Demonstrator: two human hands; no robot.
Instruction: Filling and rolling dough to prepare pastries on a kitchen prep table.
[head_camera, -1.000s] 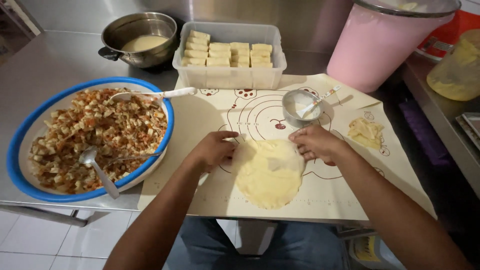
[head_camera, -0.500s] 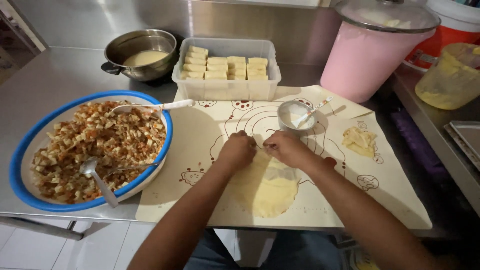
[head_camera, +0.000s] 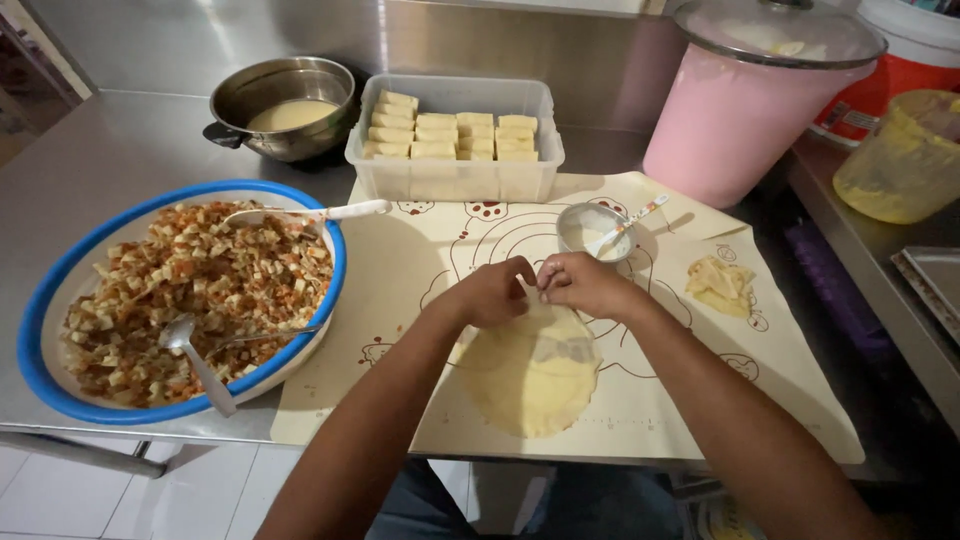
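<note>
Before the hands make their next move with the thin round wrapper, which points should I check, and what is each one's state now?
1. Left hand and right hand both on the far edge of the thin round pale-yellow wrapper: ok.
2. Wrapper fully on the beige printed baking mat: ok.
3. Filling already on the wrapper: cannot tell, the hands cover that edge.
4. Small round metal bowl with a white spoon close beyond the hands: ok.
5. Blue-rimmed platter of diced filling nearby, with spoons: ok.

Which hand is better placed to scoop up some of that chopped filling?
Probably the left hand: it is on the side of the blue-rimmed plate and its spoon. The right hand lies farther off, beside the small bowl.
</note>
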